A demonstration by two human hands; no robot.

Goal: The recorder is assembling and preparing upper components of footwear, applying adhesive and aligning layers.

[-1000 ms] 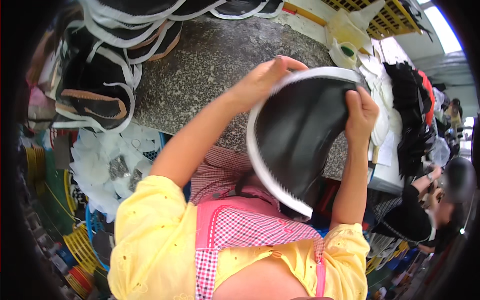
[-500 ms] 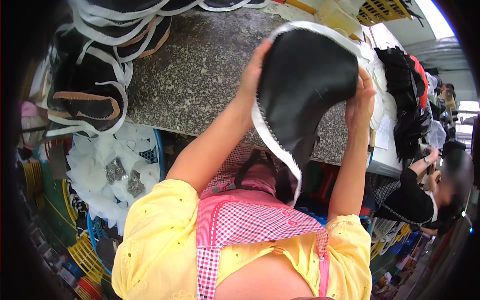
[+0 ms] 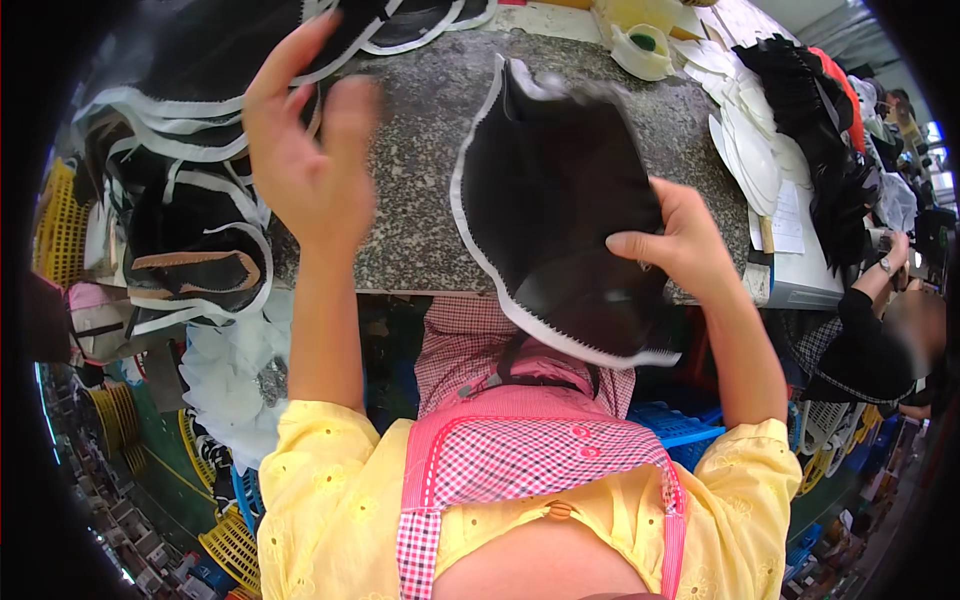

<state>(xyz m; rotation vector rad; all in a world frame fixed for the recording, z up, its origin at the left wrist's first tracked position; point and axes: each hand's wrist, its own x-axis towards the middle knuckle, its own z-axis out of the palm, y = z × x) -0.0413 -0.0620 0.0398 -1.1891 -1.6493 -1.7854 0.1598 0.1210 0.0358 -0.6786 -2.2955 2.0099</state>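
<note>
A black leather-like shoe upper piece (image 3: 550,190) with a white zigzag-cut border spans the near edge of the speckled worktop (image 3: 415,190), its near end hanging past it. My right hand (image 3: 675,235) grips the piece by its right side, thumb on top and fingers beneath. My left hand (image 3: 310,165) is raised with nothing in it, thumb and fingers apart and slightly blurred. It hovers beside a stack of similar black pieces (image 3: 215,70) with white edging at the far left. Below that stack, another black piece (image 3: 200,240) shows a brown edge strip.
White cut-out pieces (image 3: 750,150) and a black pile (image 3: 800,130) lie to the right, beside a paper sheet (image 3: 782,225). A pale container (image 3: 640,50) stands at the back. White material (image 3: 230,370) hangs below left. A co-worker (image 3: 860,345) sits at the right.
My left hand has let go of the black piece and moved left toward the stack. My right hand has kept hold, and the piece has turned and come lower.
</note>
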